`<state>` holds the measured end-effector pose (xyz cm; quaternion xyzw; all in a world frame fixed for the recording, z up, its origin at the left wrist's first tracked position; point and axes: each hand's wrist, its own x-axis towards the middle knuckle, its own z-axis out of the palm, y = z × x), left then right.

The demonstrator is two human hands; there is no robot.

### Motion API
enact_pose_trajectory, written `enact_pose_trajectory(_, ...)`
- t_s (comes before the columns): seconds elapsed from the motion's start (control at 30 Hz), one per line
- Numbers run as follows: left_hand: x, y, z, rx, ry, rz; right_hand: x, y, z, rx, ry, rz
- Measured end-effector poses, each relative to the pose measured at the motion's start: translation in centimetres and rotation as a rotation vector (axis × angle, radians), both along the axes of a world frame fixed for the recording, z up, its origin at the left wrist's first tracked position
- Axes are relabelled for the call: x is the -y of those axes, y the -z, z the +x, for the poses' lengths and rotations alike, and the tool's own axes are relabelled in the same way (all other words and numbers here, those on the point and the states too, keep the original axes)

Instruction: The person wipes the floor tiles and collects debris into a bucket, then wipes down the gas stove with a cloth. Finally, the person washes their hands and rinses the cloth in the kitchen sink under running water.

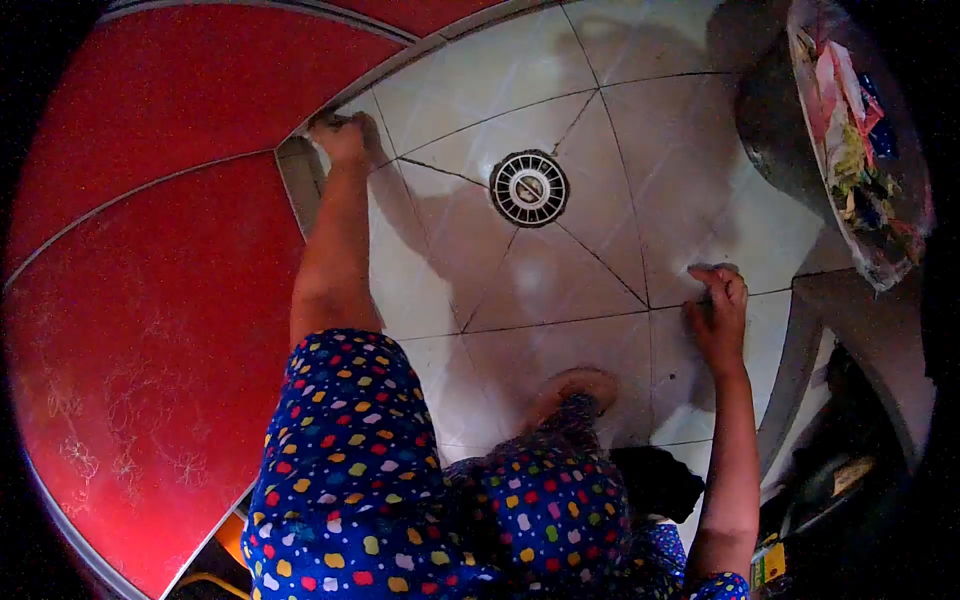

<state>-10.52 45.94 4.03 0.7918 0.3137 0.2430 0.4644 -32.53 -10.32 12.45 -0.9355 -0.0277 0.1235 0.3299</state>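
Note:
My left hand (342, 138) reaches far forward to the foot of the red cabinet front (170, 270), at the corner where it meets the tiled floor (430, 290). Its fingers are bent down at the cabinet's base, and whatever they grip is too dark to make out. Low over the tiles on the right is my right hand (722, 305), its fingers curled together. A small greyish patch shows at its fingertips, too unclear to name. Between the hands, a round slotted floor drain (530, 188) is set in the tiles.
A bin (780, 140) stands at the right, with a plastic liner and mixed rubbish (850, 150) at its top. Below it is a grey curved frame (850, 320) with dark items inside. My foot (580, 385) rests on the floor, under the dotted blue clothing (400, 480).

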Motion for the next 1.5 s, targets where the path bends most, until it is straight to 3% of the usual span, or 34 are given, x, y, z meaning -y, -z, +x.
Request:
enact_pose_trajectory(0.2, -10.7, 1.4, 0.0, 0.030, 0.365, -0.023, -0.5, -0.4, 0.1, -0.007, -0.001, 0.009)
enact_pose_trajectory(0.33, -11.6, 4.1, 1.9, 0.105, 0.308, 0.109, -0.4, -0.4, 0.4, 0.010, 0.008, -0.006)
enact_pose_trajectory(0.53, -5.7, 2.7, 2.6, 0.139, 0.113, 0.211, -5.0, -1.7, 1.1, -0.057, -0.041, -0.012)
enact_pose_trajectory(0.57, -3.5, 0.7, 1.4, -0.217, 0.062, 0.518, -6.5, -2.0, 1.0, -0.020, -0.096, -0.028)
enact_pose_trajectory(0.63, -1.5, -2.9, -0.3, -0.573, 0.003, 0.821, -10.0, -2.9, 1.2, -0.034, -0.164, -0.012)
enact_pose_trajectory(0.7, -1.2, -5.1, -1.4, -1.078, 0.110, 1.131, -12.5, -3.2, 1.4, -0.046, -0.235, 0.004)
enact_pose_trajectory(0.73, -1.8, -5.5, -1.5, -1.078, 0.108, 1.135, -13.4, -3.0, 1.5, -0.033, -0.262, 0.010)
enact_pose_trajectory(0.8, -4.2, -6.2, -1.8, -1.421, 0.364, 1.306, -13.9, -1.8, 1.5, -0.021, -0.284, 0.022)
enact_pose_trajectory(0.87, 1.2, -11.2, -2.6, -1.596, 0.583, 1.594, -13.5, -0.4, 1.2, 0.014, -0.291, -0.003)
enact_pose_trajectory(1.0, -4.8, -6.5, -3.2, -1.351, 0.578, 1.614, -12.4, -1.0, 1.3, -0.037, -0.310, 0.006)
enact_pose_trajectory(1.1, -5.4, -6.3, -4.9, -1.608, 0.683, 1.430, -12.7, -1.0, 1.4, -0.053, -0.335, -0.002)
enact_pose_trajectory(1.23, -0.5, -9.1, -13.3, -1.444, 0.959, 1.789, -12.2, -1.0, 1.1, -0.016, -0.284, 0.040)
enact_pose_trajectory(1.37, 2.8, -8.6, -19.4, -1.867, 0.870, 1.484, -12.2, 0.4, 0.3, 0.090, -0.279, 0.004)
enact_pose_trajectory(1.4, 1.1, -7.3, -23.3, -1.742, 0.964, 1.595, -12.0, 0.3, -0.1, 0.097, -0.279, 0.009)
enact_pose_trajectory(1.5, 3.9, -7.9, -31.3, -1.811, 1.042, 1.497, -9.9, -0.5, -1.5, 0.045, -0.254, -0.042)
